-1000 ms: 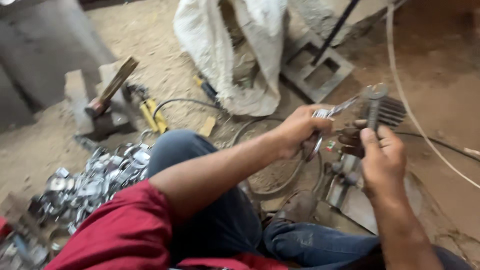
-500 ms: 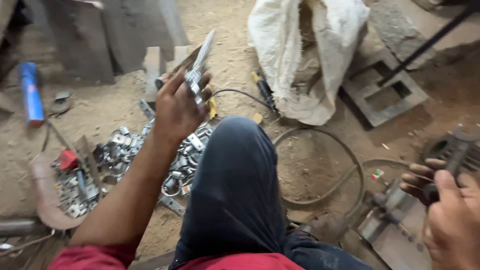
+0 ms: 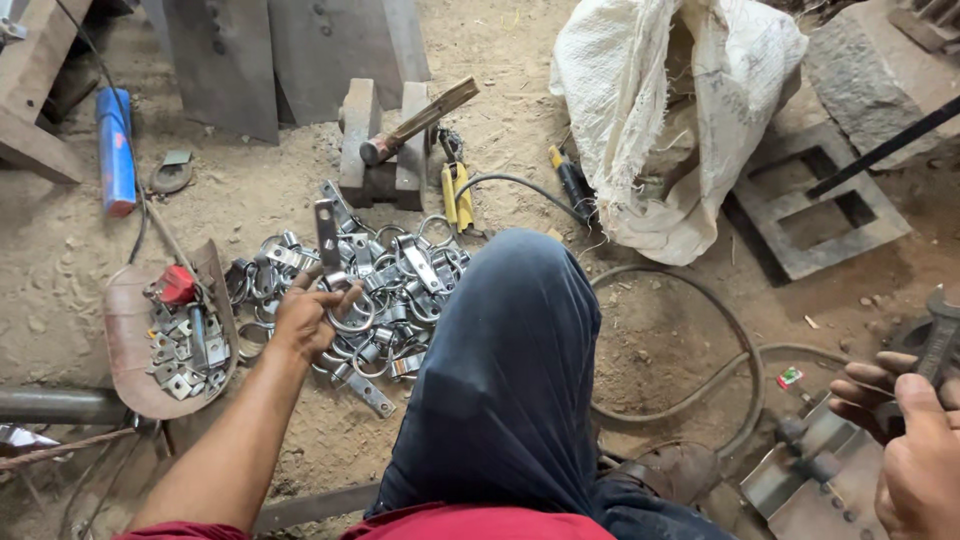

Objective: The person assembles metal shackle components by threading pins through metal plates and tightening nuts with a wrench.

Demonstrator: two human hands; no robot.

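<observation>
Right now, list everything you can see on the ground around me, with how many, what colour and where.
Shiny metal pipe clamps: a heap, too many to count, silver, centre-left on the sand.
Rusty curved metal tray: one, brown, left, holding small silver brackets and a red piece.
Wooden-handled hammer: one, resting on grey blocks, top centre.
Blue cylinder: one, upper left.
White woven sack: one, upper right.
Grey concrete block with a rectangular hole: one, right.
Dark cable: looped, right of the knee.
Yellow-handled tool: one, beside the blocks.
Left hand: on the clamp heap.
Right hand: gripping a grey metal wrench.
</observation>
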